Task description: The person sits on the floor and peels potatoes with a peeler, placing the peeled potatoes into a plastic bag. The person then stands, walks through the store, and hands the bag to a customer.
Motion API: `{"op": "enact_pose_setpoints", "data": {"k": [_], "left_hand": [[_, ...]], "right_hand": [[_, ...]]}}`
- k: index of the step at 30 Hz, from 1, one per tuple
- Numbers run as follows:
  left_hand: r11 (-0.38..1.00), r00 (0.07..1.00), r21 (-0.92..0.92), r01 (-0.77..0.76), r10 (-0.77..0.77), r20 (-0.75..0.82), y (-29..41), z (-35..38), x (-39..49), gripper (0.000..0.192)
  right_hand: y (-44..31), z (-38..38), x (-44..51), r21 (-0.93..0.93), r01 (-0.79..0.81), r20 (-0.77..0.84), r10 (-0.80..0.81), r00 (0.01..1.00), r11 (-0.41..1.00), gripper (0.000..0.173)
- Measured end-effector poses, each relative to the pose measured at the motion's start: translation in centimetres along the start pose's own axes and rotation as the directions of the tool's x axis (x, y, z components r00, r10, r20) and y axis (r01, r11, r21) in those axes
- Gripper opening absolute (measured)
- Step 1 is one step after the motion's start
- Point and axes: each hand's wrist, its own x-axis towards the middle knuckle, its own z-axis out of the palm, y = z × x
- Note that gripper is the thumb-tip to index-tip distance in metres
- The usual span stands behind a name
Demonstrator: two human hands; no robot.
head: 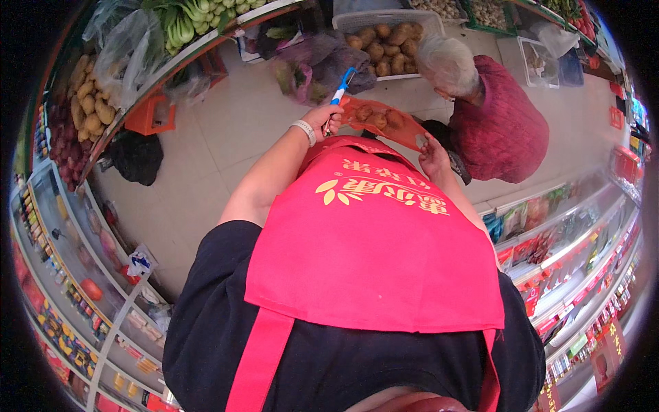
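Note:
My left hand is closed around a blue-and-white peeler, its blue head pointing away from me. A small dark, shiny thing also shows at that fist, too small to name. Directly ahead is a red-orange plastic container, a bag or a basket, with several brown potatoes in it. Its left end meets my left hand. At its right end, the fingers of my right hand grip the edge. My red apron hides part of the container's near side.
A person in a dark red top bends close by on the right. Beyond stands a white crate of potatoes, with a purple mesh bag beside it. Vegetable shelving runs along the left; packed shelves line the right.

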Motion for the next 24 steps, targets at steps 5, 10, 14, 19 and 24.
{"op": "enact_pose_setpoints", "data": {"k": [5, 10, 14, 19, 24], "left_hand": [[1.0, 1.0, -0.019, 0.007, -0.008, -0.017, -0.08, -0.22, -0.11, 0.013], [1.0, 1.0, -0.01, -0.009, 0.01, 0.024, -0.16, -0.05, -0.42, 0.016], [1.0, 1.0, -0.019, 0.006, -0.006, 0.021, -0.02, 0.04, -0.38, 0.015], [1.0, 1.0, -0.01, 0.001, -0.001, -0.006, -0.08, -0.18, -0.16, 0.016], [1.0, 1.0, -0.009, -0.009, 0.009, -0.004, -0.13, -0.23, -0.22, 0.017]], "right_hand": [[-0.16, -0.15, 0.27, -0.006, 0.001, 0.022, -0.001, 1.0, 1.0, 0.015], [-0.18, 0.16, -0.24, -0.013, 0.003, -0.007, -0.003, 1.0, 1.0, 0.015], [-0.06, 0.25, -0.46, -0.011, 0.001, -0.018, -0.001, 1.0, 1.0, 0.015], [-0.01, 0.38, -0.3, -0.008, -0.018, -0.02, 0.018, 1.0, 1.0, 0.014], [0.0, 0.16, -0.02, -0.001, -0.019, 0.011, 0.019, 1.0, 1.0, 0.016]]}}
